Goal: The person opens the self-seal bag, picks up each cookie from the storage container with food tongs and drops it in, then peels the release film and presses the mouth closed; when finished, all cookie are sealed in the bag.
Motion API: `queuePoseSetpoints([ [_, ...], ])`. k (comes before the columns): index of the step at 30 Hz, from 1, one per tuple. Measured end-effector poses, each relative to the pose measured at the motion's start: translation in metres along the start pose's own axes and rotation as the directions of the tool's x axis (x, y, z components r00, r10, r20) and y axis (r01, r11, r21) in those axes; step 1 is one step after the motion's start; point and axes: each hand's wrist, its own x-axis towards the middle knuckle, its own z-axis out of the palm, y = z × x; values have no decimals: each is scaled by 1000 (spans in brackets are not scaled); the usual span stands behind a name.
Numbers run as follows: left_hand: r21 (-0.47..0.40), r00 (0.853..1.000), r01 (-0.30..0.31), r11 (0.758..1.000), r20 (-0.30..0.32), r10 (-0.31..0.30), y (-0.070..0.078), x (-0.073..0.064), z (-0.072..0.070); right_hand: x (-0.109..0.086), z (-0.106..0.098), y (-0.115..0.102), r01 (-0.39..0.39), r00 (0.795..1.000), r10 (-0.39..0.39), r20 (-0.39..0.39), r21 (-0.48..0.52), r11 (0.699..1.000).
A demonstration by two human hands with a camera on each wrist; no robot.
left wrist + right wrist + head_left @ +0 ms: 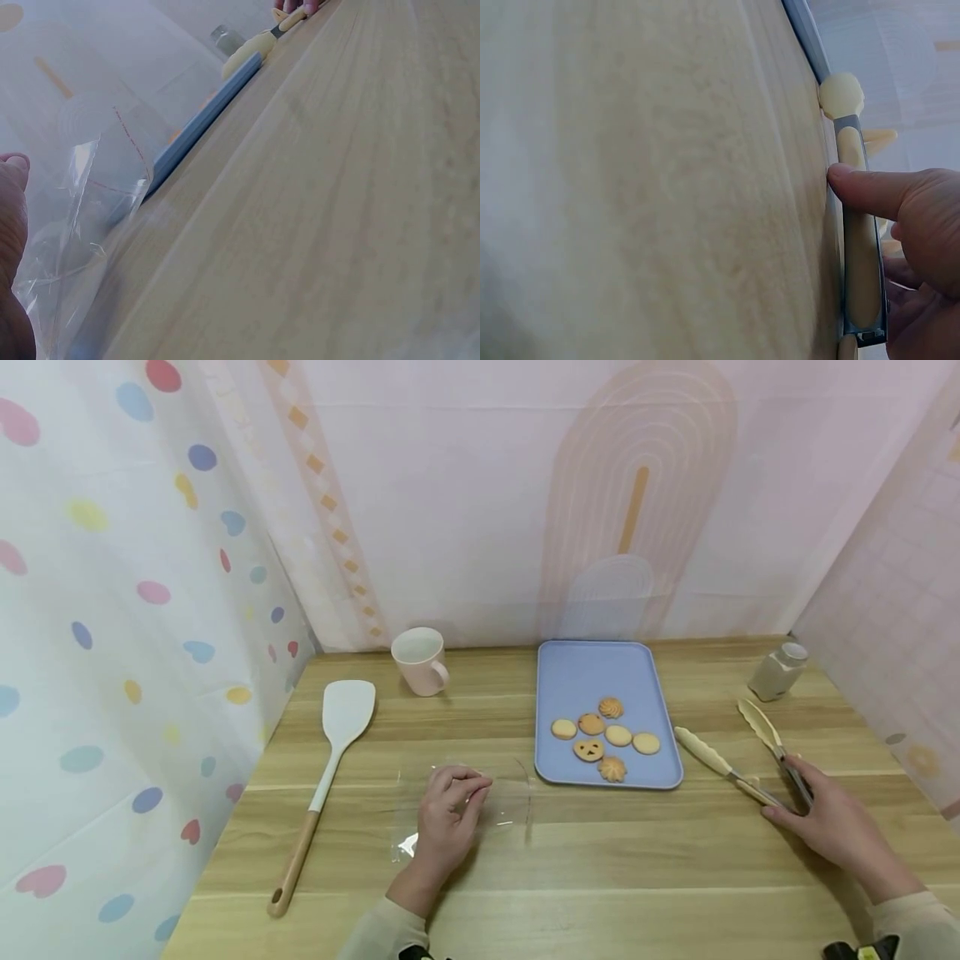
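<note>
My left hand (444, 828) pinches a clear plastic bag (510, 797) between thumb and fingers, over the near middle of the table. In the left wrist view the bag (86, 199) stands partly lifted, and a red dashed line runs along it. At the right, my right hand (840, 822) grips a pair of tongs (707, 752) with cream tips, their arms spread apart on the table. The right wrist view has the thumb against the tongs' handle (861, 259). Between the hands, a blue tray (592, 672) carries several cookies (589, 750) of different shapes.
A white spatula (348, 710) with a wooden handle lies at the left. Behind it stands a pale pink mug (423, 668). A small lidded jar (777, 674) is at the back right. Patterned curtains (465, 510) bound the wooden table on its back and sides.
</note>
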Motion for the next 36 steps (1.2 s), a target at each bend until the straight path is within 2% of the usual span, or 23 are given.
queuePoseSetpoints([
  [6,-3,1000,-19,1000,-11,19,0,-1,0,-1,-3,-4,-61,998,61,-11,26,998],
  [11,-10,1000,-4,1000,7,4,0,-2,0,-5,-6,-10,-57,993,62,-98,48,997],
  [15,-10,1000,11,1000,18,-11,-2,-2,0,-4,-10,-23,-33,986,53,-160,123,992],
  [18,-5,1000,13,1000,17,-13,-3,-3,0,0,-12,-34,14,978,19,-208,156,988],
  [22,2,1000,7,1000,13,-7,-3,-3,0,4,-12,-49,92,963,-58,-264,117,989],
  [26,2,1000,-1,1000,12,1,-3,-3,0,10,-9,-65,144,953,-110,-281,105,984],
  [31,-5,1000,6,1000,17,-6,-3,-3,0,22,-1,-85,208,946,-160,-281,150,967],
  [36,-6,1000,-8,1000,14,9,-2,-3,0,37,9,-103,277,931,-225,-288,156,948],
])
